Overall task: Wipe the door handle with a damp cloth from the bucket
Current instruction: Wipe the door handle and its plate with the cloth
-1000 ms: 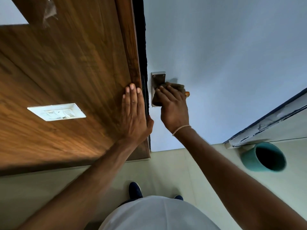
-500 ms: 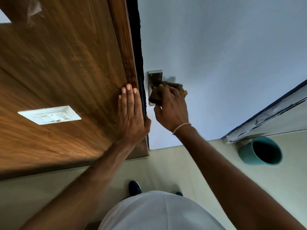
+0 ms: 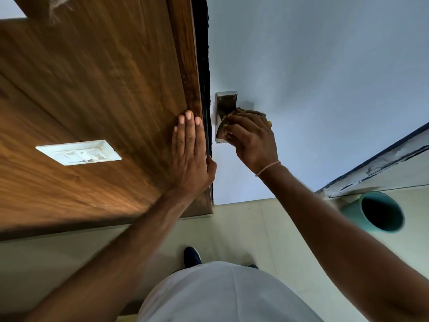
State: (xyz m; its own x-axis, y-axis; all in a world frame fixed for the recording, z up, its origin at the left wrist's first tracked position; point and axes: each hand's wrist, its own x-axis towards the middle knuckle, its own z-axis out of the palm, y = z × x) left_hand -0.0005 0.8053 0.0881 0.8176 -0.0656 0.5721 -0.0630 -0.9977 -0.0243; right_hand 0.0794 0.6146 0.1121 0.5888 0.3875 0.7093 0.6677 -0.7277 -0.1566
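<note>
A steel door handle plate is screwed to the pale blue door. My right hand grips a brown cloth and presses it over the lever, which is hidden under cloth and fingers. A small orange bit shows at the hand's far side. My left hand lies flat, fingers together, on the wooden frame beside the door's edge. The teal bucket stands on the floor at the lower right, its inside dark.
A white switch plate is set in the wood-panelled wall at left. A white-and-blue frame edge runs above the bucket. Pale floor tiles lie below, with my dark shoe on them.
My right hand has shifted the cloth slightly on the handle, its fingers now curled lower over the plate. My left hand stays pressed flat on the frame.
</note>
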